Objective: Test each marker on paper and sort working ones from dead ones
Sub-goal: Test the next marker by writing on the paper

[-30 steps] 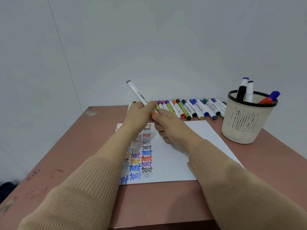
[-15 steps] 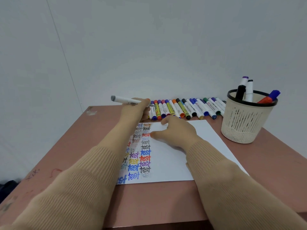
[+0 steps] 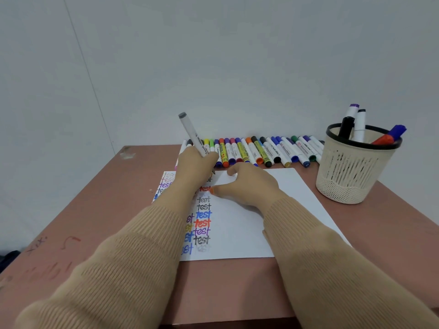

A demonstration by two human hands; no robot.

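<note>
The writing tip is almost swallowed by the left hand (image 3: 194,167); only a dark nub peeks out below the knuckles, and I can't tell if it touches the white sheet of paper (image 3: 273,210). The left forearm covers much of the coloured "test" columns. The left hand's fingers are wrapped round the white marker with a grey cap (image 3: 193,135), held over the sheet's far left part. Its long axis stands steep, with the grey cap up and leaning far-left and the tip down. The right hand (image 3: 249,184) rests palm-down on the paper, thumb stretched left. Its fingers are bent and their tips hidden, so I can't tell whether it grips anything. Beyond, a row of capped coloured markers (image 3: 261,150) lies on the reddish-brown tabletop (image 3: 118,210).
</note>
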